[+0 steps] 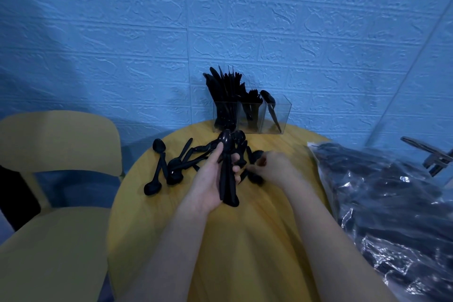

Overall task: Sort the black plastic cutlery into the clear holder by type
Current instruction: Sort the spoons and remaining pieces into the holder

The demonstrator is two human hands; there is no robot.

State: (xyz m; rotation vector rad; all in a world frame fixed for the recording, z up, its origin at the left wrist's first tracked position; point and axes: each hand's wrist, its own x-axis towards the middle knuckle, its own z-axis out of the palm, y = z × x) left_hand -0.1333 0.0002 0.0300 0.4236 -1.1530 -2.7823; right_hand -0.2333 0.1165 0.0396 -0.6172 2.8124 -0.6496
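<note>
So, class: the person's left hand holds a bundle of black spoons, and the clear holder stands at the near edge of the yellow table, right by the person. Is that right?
Not quite. The left hand does hold a bundle of black spoons, but the head view shows the clear holder at the far edge of the yellow table, against the blue wall, not near the person.

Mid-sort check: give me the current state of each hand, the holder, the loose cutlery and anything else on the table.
Left hand: holds a bundle of spoons, bowls up.
Right hand: reaching into the pile, fingers curled; grip unclear.
Holder: upright at the table's far edge; left compartment packed, middle partly filled, right has one spoon.
Loose spoons: scattered on the table.
Plastic bag: lying at right, holds more cutlery.
</note>
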